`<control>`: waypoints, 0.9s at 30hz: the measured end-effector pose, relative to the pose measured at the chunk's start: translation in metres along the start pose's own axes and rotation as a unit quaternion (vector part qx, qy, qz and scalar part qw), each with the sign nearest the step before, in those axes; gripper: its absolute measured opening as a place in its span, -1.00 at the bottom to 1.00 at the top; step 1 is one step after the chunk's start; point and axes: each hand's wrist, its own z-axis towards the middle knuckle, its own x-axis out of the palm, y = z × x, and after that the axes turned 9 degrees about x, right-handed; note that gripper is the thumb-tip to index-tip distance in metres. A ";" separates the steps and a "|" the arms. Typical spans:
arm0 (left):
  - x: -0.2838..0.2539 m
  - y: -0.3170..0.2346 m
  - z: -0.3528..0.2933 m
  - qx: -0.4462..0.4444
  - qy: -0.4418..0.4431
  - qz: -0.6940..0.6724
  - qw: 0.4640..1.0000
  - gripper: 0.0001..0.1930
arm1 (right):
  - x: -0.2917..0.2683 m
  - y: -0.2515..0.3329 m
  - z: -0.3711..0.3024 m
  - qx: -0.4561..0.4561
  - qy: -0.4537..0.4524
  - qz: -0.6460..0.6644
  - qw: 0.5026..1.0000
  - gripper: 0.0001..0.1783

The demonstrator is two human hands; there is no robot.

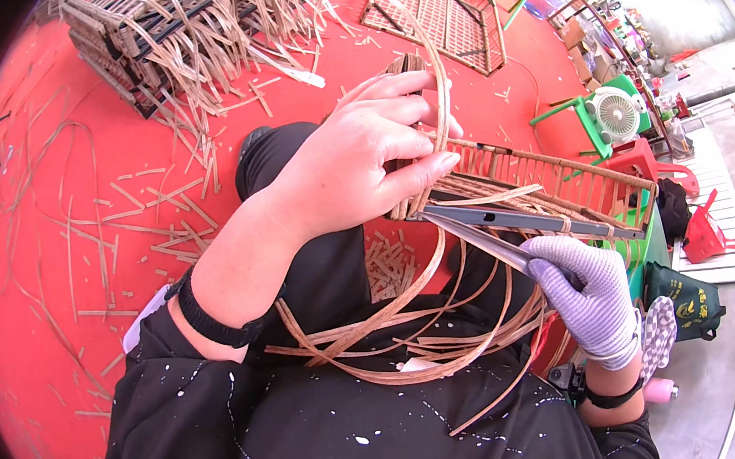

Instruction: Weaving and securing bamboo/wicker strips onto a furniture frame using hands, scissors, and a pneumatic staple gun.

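My bare left hand (363, 157) is closed around the end of a woven frame (552, 165) in front of me, with a long tan rattan-like strip (433, 56) arching up past its fingers. My right hand (588, 294), in a pale lilac knitted glove, grips a long grey tapering metal tool (488, 240). The tool's tip meets the frame's wrapped corner just below my left thumb. A dark flat metal bar (522, 217) runs along the frame's near side. Loops of loose strip (376, 375) hang across my lap. My left fingertips are partly hidden behind the strip.
Cut strip scraps (168, 208) litter the red floor. A large half-woven frame (178, 32) with dangling strips stands far left; a woven panel (433, 15) lies beyond my hands. At right are a white fan (618, 113), green and red chairs, and a dark green bag (684, 301).
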 end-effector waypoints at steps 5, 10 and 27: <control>0.000 0.002 0.000 0.002 0.002 0.003 1.000 -0.82 | 0.002 -0.002 -0.001 0.021 0.007 0.015 1.000 -0.79; 0.001 0.002 -0.001 0.005 -0.001 0.005 1.000 -0.82 | 0.004 -0.002 -0.002 -0.001 0.001 0.017 1.000 -0.79; 0.001 0.001 0.001 -0.002 -0.009 -0.019 1.000 -0.84 | 0.040 -0.032 0.000 0.021 -0.053 0.076 0.995 -0.88</control>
